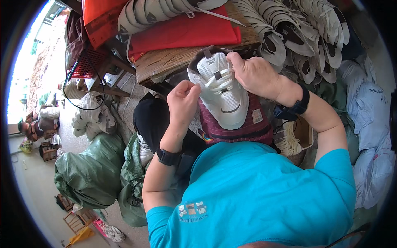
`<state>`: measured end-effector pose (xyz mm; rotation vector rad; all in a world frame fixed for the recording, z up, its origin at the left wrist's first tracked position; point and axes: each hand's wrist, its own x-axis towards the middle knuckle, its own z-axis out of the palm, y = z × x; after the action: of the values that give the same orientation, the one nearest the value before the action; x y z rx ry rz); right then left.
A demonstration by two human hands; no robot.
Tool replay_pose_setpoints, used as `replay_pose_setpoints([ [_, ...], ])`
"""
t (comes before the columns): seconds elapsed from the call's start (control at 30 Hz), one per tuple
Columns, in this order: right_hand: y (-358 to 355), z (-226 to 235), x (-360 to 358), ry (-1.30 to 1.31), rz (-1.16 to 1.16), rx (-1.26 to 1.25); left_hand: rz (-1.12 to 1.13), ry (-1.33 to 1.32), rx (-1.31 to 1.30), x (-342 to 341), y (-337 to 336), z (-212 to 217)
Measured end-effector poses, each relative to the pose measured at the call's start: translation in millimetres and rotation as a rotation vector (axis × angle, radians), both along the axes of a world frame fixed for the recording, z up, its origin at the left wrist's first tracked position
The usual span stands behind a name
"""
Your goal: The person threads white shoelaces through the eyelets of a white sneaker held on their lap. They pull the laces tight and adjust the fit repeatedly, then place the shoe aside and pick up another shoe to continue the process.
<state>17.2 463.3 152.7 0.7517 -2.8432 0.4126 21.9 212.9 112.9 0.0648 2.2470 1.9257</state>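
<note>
A white shoe upper (231, 109) with mesh panels and a dark collar rests over my lap, its toe toward me. A pale shoelace (223, 81) crosses its tongue in several rows. At the upper's left edge, my left hand (183, 101) is closed in a pinch; its fingertips hide whatever they hold. My right hand (255, 77) is closed at the right eyelet edge near the collar, pinching the shoelace. Beneath the upper lies a maroon striped cloth (258, 131).
Ahead stands a wooden table (165, 62) with a red cloth (186, 35) and a row of nested uppers (153, 14). More stacked uppers (289, 33) lie at the right. Pale laces (289, 140) hang over a box by my right side. Green sacks (93, 169) are at the left, white sacks (372, 120) at the right.
</note>
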Motion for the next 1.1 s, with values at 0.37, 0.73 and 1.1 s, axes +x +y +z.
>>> replay_pose_setpoints([
  [0.37, 13, 39, -30, 0.268, 0.315, 0.21, -0.136, 0.615, -0.646, -25, -6, 56],
  [0.73, 21, 50, -61, -0.304, 0.378, 0.083, -0.504, 0.493, -0.801, -49, 3, 54],
  [1.1, 2, 16, -50, -0.643, -0.078, -0.586, -0.164, 0.36, -0.318, -46, 10, 13],
])
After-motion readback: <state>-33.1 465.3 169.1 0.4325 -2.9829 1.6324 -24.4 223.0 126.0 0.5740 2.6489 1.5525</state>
